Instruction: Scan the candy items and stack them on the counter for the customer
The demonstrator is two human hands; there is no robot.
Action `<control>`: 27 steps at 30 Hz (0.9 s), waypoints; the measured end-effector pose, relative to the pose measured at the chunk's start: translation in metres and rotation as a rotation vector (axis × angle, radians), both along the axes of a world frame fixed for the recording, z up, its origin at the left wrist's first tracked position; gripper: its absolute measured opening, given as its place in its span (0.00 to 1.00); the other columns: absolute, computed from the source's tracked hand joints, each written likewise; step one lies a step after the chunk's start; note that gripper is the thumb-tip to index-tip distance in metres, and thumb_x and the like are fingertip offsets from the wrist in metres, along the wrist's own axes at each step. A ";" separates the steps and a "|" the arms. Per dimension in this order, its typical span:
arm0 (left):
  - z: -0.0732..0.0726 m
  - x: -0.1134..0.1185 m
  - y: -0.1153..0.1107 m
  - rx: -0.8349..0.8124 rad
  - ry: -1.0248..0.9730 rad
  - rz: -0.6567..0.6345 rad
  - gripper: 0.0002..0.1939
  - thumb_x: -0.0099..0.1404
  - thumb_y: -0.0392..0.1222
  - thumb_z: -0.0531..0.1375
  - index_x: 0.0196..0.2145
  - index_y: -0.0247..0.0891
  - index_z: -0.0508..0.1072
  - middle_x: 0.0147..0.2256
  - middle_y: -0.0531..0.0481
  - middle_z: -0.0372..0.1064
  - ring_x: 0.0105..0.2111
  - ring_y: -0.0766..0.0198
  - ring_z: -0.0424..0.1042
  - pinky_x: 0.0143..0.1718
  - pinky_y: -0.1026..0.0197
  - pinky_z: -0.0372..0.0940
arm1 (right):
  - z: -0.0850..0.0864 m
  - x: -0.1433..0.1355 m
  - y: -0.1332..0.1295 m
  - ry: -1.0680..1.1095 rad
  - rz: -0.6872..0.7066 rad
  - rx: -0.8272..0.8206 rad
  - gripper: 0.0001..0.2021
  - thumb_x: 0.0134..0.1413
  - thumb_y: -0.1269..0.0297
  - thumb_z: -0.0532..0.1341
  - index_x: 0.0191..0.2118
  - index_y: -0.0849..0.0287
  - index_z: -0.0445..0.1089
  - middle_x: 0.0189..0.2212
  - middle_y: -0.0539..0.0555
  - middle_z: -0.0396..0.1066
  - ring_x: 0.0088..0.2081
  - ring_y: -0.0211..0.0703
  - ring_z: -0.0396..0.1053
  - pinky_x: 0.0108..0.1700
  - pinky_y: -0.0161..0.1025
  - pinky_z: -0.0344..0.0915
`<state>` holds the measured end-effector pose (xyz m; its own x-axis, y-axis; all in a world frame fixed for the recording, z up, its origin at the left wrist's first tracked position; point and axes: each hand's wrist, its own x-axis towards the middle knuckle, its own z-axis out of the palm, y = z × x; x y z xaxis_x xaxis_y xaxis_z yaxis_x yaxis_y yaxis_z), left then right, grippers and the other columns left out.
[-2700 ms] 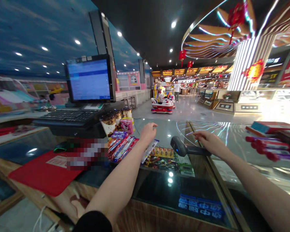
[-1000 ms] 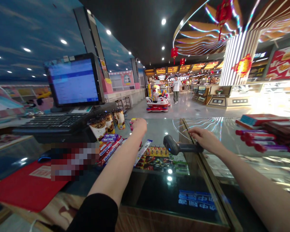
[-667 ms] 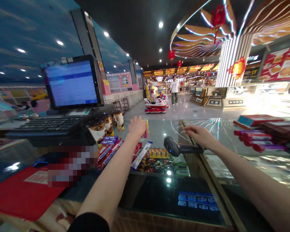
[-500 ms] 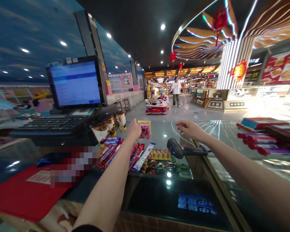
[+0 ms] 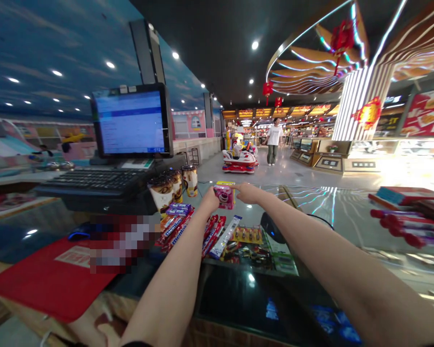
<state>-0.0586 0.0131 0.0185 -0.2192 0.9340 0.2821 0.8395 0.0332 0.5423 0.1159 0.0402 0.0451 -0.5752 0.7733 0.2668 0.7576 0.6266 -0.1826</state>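
A small pink box [image 5: 224, 197] with a yellow top edge and a cartoon picture stands at the far part of the glass counter. My left hand [image 5: 211, 200] is closed on its left side, with most of the fingers hidden. From the right, my right hand [image 5: 249, 193] has its fingertips at the box's right edge, index finger along the upper corner. Under my forearms lie Mentos rolls [image 5: 174, 226], red candy sticks [image 5: 213, 235] and a white-and-blue stick pack [image 5: 225, 237]. A black barcode scanner [image 5: 271, 226] is partly covered by my right forearm.
To the left are a monitor [image 5: 130, 123], a keyboard [image 5: 90, 182], several brown-and-white cups [image 5: 161, 193] and a red mat [image 5: 39, 284]. Boxes and red-capped tubes [image 5: 401, 221] lie at right. Beyond the counter are a kiddie ride [image 5: 239, 160] and a walking person [image 5: 274, 140].
My right hand has moved left and in to the pink box, its forearm now crossing over the scanner. My left hand stays at the box. The view has shifted slightly left.
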 end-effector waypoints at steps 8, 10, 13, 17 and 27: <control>0.007 0.006 0.000 -0.051 0.042 -0.115 0.19 0.59 0.28 0.54 0.45 0.36 0.77 0.43 0.43 0.78 0.47 0.58 0.75 0.48 0.61 0.67 | -0.001 0.013 -0.011 0.020 -0.088 0.012 0.16 0.58 0.66 0.60 0.52 0.60 0.71 0.48 0.62 0.74 0.48 0.50 0.72 0.46 0.38 0.63; 0.005 0.012 0.001 -0.062 0.018 -0.175 0.17 0.59 0.29 0.54 0.41 0.37 0.79 0.37 0.46 0.79 0.43 0.59 0.76 0.46 0.61 0.68 | 0.000 0.019 -0.014 0.035 -0.123 0.009 0.14 0.57 0.65 0.61 0.49 0.61 0.71 0.43 0.61 0.76 0.43 0.49 0.73 0.41 0.37 0.63; -0.001 0.025 0.003 -0.040 -0.033 -0.273 0.16 0.61 0.29 0.52 0.38 0.36 0.79 0.36 0.45 0.79 0.41 0.60 0.77 0.46 0.59 0.69 | 0.001 0.031 -0.017 0.068 -0.168 0.011 0.10 0.54 0.65 0.64 0.43 0.59 0.71 0.39 0.57 0.77 0.39 0.46 0.72 0.37 0.35 0.62; -0.009 0.044 0.003 0.038 -0.154 -0.423 0.20 0.59 0.26 0.53 0.44 0.35 0.77 0.44 0.44 0.78 0.45 0.59 0.76 0.51 0.56 0.69 | -0.002 0.055 -0.016 0.132 -0.181 0.031 0.07 0.51 0.65 0.65 0.38 0.58 0.72 0.39 0.54 0.76 0.39 0.44 0.72 0.38 0.35 0.62; 0.003 0.075 -0.017 0.210 -0.358 -0.605 0.29 0.64 0.31 0.54 0.63 0.37 0.61 0.63 0.42 0.62 0.59 0.58 0.66 0.61 0.52 0.62 | -0.021 0.126 -0.030 0.825 -0.127 0.031 0.11 0.51 0.56 0.64 0.36 0.58 0.69 0.32 0.52 0.76 0.36 0.45 0.74 0.38 0.41 0.69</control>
<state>0.0165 -0.0039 0.0217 0.2056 0.8549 0.4764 0.4481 -0.5149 0.7308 0.2414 0.0100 0.0239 -0.0953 0.8045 0.5862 0.4532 0.5594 -0.6941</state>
